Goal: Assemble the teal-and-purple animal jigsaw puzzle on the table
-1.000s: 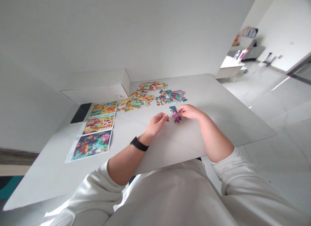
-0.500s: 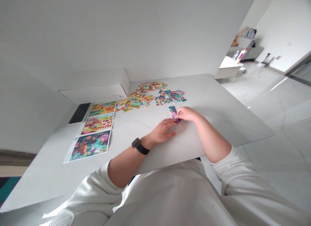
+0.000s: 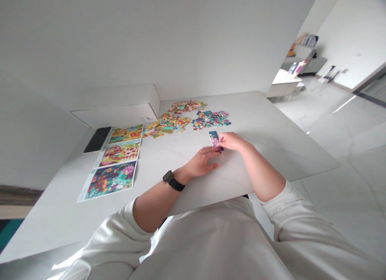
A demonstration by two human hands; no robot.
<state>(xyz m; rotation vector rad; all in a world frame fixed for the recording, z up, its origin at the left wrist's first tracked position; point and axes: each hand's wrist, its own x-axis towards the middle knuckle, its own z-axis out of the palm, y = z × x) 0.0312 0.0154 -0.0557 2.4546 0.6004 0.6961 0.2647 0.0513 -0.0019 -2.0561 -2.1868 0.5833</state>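
A small joined strip of purple and dark-blue puzzle pieces (image 3: pixel 213 137) lies on the table in front of me. My left hand (image 3: pixel 200 162) rests palm down with its fingers stretched out, the fingertips on the strip's near end and the thumb apart. From the right, my right hand (image 3: pixel 230 141) pinches a puzzle piece at the strip's edge; the fingers hide most of that piece. Beyond the strip is a pile of teal and purple puzzle pieces (image 3: pixel 211 119).
Farther off lie a yellow puzzle pile (image 3: pixel 169 124) and a red-pink puzzle pile (image 3: pixel 187 106). To the left are picture sheets (image 3: pixel 113 177), a dark-screened tablet or phone (image 3: pixel 97 140) and a white box (image 3: pixel 120 113) against the wall. The table (image 3: pixel 271 127) ends on the right.
Both hands stay at the strip of puzzle pieces, with only a very slight shift of the right fingers. The whole view has moved a little.
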